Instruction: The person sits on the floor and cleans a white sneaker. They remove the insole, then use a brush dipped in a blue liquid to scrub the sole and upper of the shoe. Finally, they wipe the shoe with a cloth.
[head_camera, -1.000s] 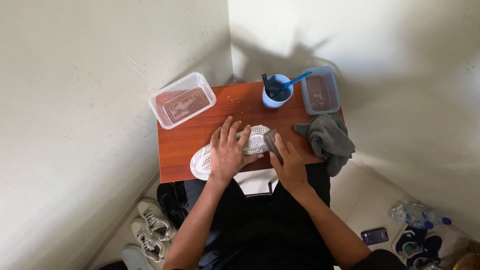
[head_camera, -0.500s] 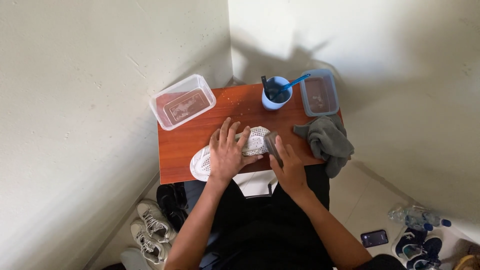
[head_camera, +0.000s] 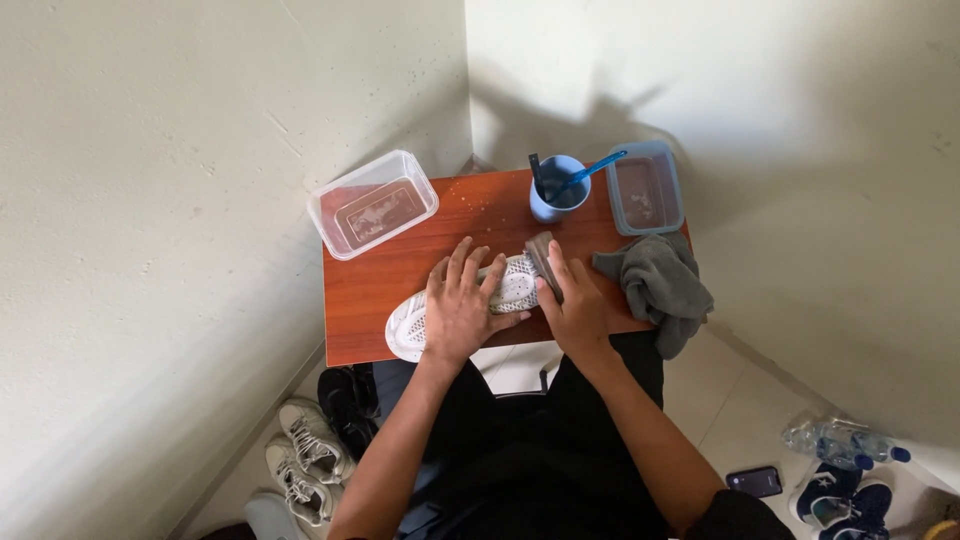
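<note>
A: At the near table (head_camera: 370, 305) edge: left hand (head_camera: 458, 312) flat, fingers spread, pinning the white mesh shoe (head_camera: 500, 290). Shoe lies on its side, toe end toward the left.

B: Right hand (head_camera: 578, 310)?

A: Closed around a dark brush (head_camera: 545, 262), pressed against the shoe's heel end. Looks like mid-scrub.

B: Next stroke needs?

A: My read: firm downward hold from the left hand so the shoe doesn't slide.

B: Further out?

A: Grey cloth (head_camera: 660, 285) just right of the hand, draped over the edge. Beyond: clear tub (head_camera: 372, 203) far left, blue cup (head_camera: 556, 190) holding a toothbrush, blue-rimmed tub (head_camera: 647, 187) far right.
</note>
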